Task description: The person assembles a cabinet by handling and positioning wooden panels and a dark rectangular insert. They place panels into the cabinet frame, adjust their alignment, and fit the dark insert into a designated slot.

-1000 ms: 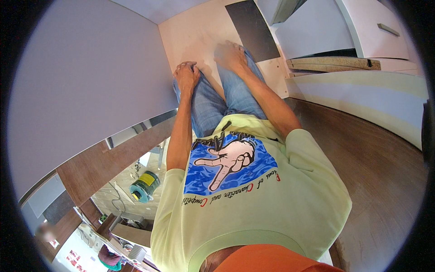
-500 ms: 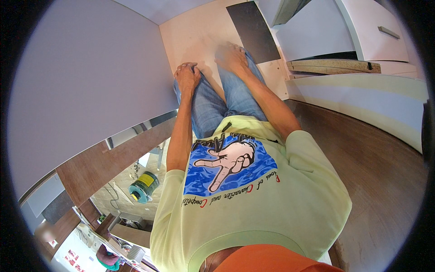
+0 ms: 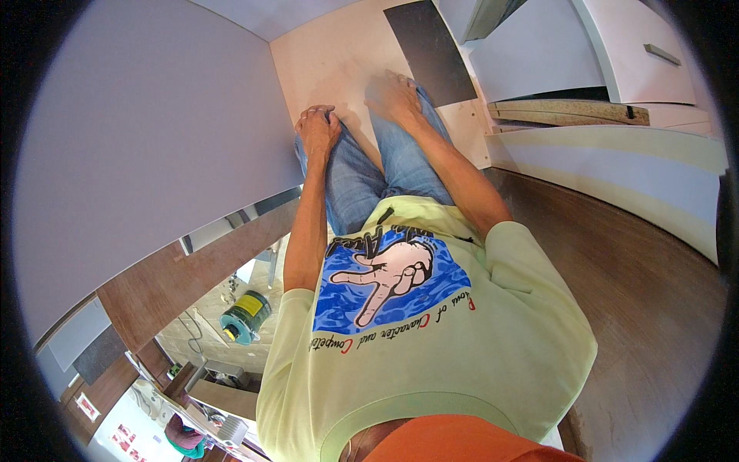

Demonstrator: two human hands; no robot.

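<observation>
My left hand (image 3: 317, 132) rests on the left knee of my blue jeans (image 3: 350, 177), fingers draped loosely over it. On the right knee lies my right hand (image 3: 400, 100), fingers spread, its inner side smeared by blur. Neither hand holds anything. Both knees are against or just over a pale wooden panel (image 3: 323, 54), which carries a dark rectangular piece (image 3: 431, 54) to the right of my right hand.
A large grey-white panel (image 3: 146, 146) stands close on my left. White drawers (image 3: 639, 54) and stacked board edges (image 3: 566, 113) are at the right, above a curved pale panel (image 3: 616, 165). A teal container (image 3: 245, 317) stands on the floor at lower left.
My hands and legs stay where they were. At the far lower left, a blurred patch is gone and a small card shows there.
</observation>
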